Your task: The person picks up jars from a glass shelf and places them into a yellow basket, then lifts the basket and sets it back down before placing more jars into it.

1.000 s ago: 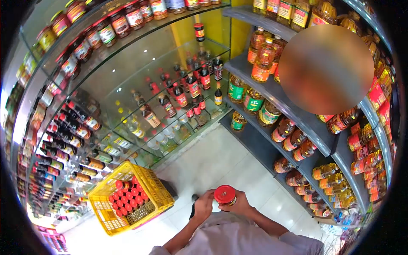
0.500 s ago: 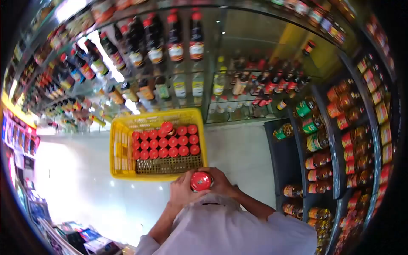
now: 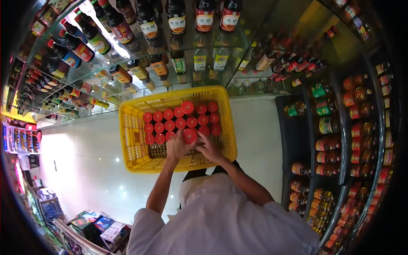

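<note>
A red-lidded jar [image 3: 190, 135] is held over the near side of the yellow plastic basket [image 3: 233, 140]. My left hand [image 3: 176, 147] is closed round its left side. Beside the jar on the right, my right hand [image 3: 209, 149] has its fingers stretched and apart; whether the fingertips touch the jar is hard to tell. Rows of similar red-lidded jars [image 3: 169, 125] stand upright in the basket. One more jar [image 3: 187, 107] sits higher than the others in the back row. The held jar's body is mostly hidden under its lid.
Glass shelves with dark sauce bottles [image 3: 176, 19] rise just beyond the basket. On the right stands a dark rack [image 3: 288, 148] with bottles of oil [image 3: 327, 143]. Boxes [image 3: 112, 233] lie at the lower left. Pale floor tiles [image 3: 89, 157] surround the basket.
Both hands have moved forward with the jar, from in front of my chest to over the basket. My right hand's fingers have loosened from the jar. The view has come closer to the basket.
</note>
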Demonstrator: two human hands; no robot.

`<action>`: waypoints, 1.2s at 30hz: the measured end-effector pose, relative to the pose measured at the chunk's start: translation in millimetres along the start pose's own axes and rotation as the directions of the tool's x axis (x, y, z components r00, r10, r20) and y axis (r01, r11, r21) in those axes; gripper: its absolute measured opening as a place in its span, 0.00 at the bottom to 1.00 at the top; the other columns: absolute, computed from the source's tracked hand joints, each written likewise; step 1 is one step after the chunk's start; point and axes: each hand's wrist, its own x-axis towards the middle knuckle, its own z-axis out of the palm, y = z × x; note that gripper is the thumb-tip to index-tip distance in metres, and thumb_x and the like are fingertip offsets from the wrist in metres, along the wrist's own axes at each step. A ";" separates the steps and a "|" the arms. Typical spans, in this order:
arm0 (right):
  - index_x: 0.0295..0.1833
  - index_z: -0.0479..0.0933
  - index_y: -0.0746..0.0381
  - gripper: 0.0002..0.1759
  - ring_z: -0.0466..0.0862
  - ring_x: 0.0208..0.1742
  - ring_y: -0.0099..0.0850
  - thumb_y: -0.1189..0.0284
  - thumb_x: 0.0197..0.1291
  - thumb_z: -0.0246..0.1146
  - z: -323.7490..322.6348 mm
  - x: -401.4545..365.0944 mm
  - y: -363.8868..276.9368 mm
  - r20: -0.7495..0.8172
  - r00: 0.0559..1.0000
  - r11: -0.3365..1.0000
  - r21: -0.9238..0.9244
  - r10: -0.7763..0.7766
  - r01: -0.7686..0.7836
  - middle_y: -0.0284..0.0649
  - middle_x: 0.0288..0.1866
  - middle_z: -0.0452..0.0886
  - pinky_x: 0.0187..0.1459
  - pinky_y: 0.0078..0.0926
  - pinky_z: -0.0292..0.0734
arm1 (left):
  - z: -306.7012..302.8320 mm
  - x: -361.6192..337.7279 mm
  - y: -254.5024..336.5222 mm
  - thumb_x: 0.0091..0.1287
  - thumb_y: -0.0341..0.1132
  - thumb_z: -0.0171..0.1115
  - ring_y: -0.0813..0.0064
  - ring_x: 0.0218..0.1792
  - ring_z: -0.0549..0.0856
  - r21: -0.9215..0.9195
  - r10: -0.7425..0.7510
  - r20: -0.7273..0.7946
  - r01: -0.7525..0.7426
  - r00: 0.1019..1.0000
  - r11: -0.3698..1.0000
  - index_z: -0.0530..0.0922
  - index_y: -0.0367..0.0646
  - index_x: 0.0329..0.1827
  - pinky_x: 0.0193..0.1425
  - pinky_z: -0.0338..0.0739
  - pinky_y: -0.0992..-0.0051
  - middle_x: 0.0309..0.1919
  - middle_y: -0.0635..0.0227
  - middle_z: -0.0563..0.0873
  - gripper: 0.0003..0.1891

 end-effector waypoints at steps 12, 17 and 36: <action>0.70 0.63 0.64 0.29 0.80 0.49 0.25 0.60 0.71 0.56 -18.2 80.9 41.7 -0.017 0.985 0.970 0.179 0.173 -0.168 0.40 0.50 0.81 0.49 0.26 0.74 | 57.6 65.9 -15.7 0.52 0.59 0.69 0.48 0.38 0.86 0.006 -0.150 0.101 0.150 0.984 0.989 0.73 0.38 0.58 0.37 0.80 0.55 0.36 0.48 0.86 0.38; 0.71 0.61 0.65 0.30 0.79 0.48 0.25 0.59 0.72 0.55 -24.7 88.2 48.2 0.066 0.961 0.953 0.127 0.268 -0.275 0.42 0.48 0.81 0.48 0.25 0.73 | 68.3 69.9 -19.8 0.51 0.59 0.69 0.47 0.37 0.86 -0.018 -0.232 0.085 0.235 0.969 0.972 0.73 0.37 0.58 0.37 0.80 0.55 0.35 0.48 0.86 0.39; 0.60 0.71 0.65 0.17 0.76 0.36 0.21 0.69 0.70 0.54 -39.4 31.3 4.4 -0.081 0.997 1.000 0.016 -0.015 0.017 0.35 0.35 0.79 0.41 0.20 0.72 | 39.3 20.7 -21.6 0.65 0.50 0.61 0.47 0.42 0.84 -0.253 -0.320 -0.074 0.292 0.945 0.922 0.71 0.45 0.60 0.41 0.77 0.55 0.43 0.49 0.84 0.25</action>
